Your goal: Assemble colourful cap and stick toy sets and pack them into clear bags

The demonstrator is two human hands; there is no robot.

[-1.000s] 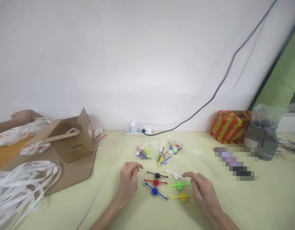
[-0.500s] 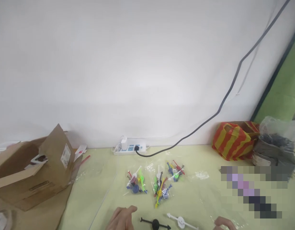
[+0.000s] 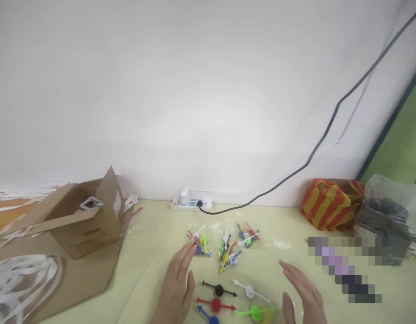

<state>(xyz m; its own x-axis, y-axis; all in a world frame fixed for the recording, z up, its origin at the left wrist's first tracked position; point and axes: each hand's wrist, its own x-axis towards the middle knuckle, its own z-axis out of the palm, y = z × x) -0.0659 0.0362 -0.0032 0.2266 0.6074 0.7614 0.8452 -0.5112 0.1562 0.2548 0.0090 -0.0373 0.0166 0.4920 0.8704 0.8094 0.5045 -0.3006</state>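
Arrow-shaped plastic spinners lie on the table between my hands: black (image 3: 219, 290), white (image 3: 250, 291), red (image 3: 216, 305), green (image 3: 255, 312), blue (image 3: 213, 320) and part of a yellow one (image 3: 268, 317). My left hand (image 3: 176, 285) is open left of them, its fingers pointing forward. Its fingertips overlap the left clear bag of mixed spinners (image 3: 203, 245); whether they touch it I cannot tell. To the right, my right hand (image 3: 305, 294) is open, thumb apart from the fingers, holding nothing. A middle bag (image 3: 228, 254) and a right bag (image 3: 249, 235) of spinners lie beyond.
An open cardboard box (image 3: 89, 225) and coiled white strips (image 3: 24, 283) are at left. A power strip (image 3: 192, 202) with a black cable (image 3: 282, 183) sits by the wall. At right are a red-yellow striped bag (image 3: 326, 204), a grey bag (image 3: 380, 225) and a pixelated object (image 3: 343, 270).
Both hands have come further into view, the left reaching forward toward the left bag. The view has tilted down and turned left, so red, green, blue and yellow spinners now show.
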